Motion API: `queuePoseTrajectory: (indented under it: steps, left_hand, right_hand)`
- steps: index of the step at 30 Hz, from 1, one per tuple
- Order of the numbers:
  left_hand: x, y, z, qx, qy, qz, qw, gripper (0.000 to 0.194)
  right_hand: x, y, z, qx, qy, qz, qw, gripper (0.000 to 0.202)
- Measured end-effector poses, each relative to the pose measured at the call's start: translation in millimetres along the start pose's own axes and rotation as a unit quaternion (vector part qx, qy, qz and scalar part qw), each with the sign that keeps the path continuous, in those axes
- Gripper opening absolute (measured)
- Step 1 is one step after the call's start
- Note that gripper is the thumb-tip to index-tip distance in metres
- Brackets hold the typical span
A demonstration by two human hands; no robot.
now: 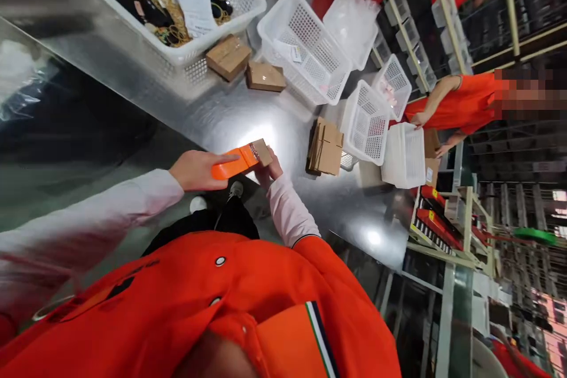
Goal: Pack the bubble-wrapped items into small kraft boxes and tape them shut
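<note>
My left hand (198,169) is closed around an orange tape dispenser (234,163) with a serrated metal edge. The dispenser's front end lies against a small brown cardboard box (263,152). Fingers of my right hand (271,169) grip that box from its other side, by the front edge of the metal table (195,109). Two more small cardboard boxes, one (228,58) and another (266,76), lie farther back on the table. A stack of flat folded cardboard boxes (326,146) sits to the right.
A large white basket (177,56) holds black items, yellow bands and a paper slip. Several more white baskets (305,47) line the table's back. Across it, a co-worker in orange (456,103) touches stacked white baskets (403,156). A rack with red boxes (436,227) stands right.
</note>
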State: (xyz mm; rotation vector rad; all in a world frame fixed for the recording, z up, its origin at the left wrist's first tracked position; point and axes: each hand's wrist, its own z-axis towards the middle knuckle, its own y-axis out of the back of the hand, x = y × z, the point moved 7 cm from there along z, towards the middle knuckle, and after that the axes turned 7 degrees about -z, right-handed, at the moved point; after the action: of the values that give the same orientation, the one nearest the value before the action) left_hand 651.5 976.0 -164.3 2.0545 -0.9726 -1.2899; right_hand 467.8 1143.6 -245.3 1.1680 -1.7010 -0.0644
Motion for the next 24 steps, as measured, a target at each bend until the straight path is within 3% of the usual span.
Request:
queuePoseTrajectory:
  steps: [2,5,8,11,15,20,22,24]
  left_hand:
    - [-36,18.9,31,0.032,-0.009,0.034,0.999,0.084]
    - [-90,29.1,74,0.077,-0.028,0.061,0.995,0.076]
    - [-128,24.1,106,0.131,-0.038,0.082,0.987,0.063]
    - [-140,21.2,120,0.15,-0.027,0.086,0.985,0.057]
    - [-113,21.3,102,0.179,0.009,0.063,0.982,0.065]
    - [-25,14.7,23,0.188,0.084,0.054,0.977,0.086]
    - [10,0.6,-5,0.195,0.124,0.04,0.972,0.089]
    - [32,-18.0,-20,0.19,0.136,0.025,0.972,0.087]
  right_hand:
    - [-14,39,-4,-0.037,-0.018,-0.028,0.999,0.047]
    - [-24,80,-4,-0.027,0.016,-0.14,0.99,0.092]
    - [-26,65,4,0.098,0.115,-0.263,0.953,0.121]
    - [-24,31,14,0.165,0.202,-0.282,0.923,0.104]
    - [-20,14,22,0.175,0.24,-0.276,0.914,0.088]
    - [-17,18,22,0.188,0.253,-0.257,0.914,0.088]
    - [-16,13,22,0.192,0.256,-0.256,0.912,0.087]
    - [-15,5,21,0.2,0.26,-0.249,0.911,0.087]
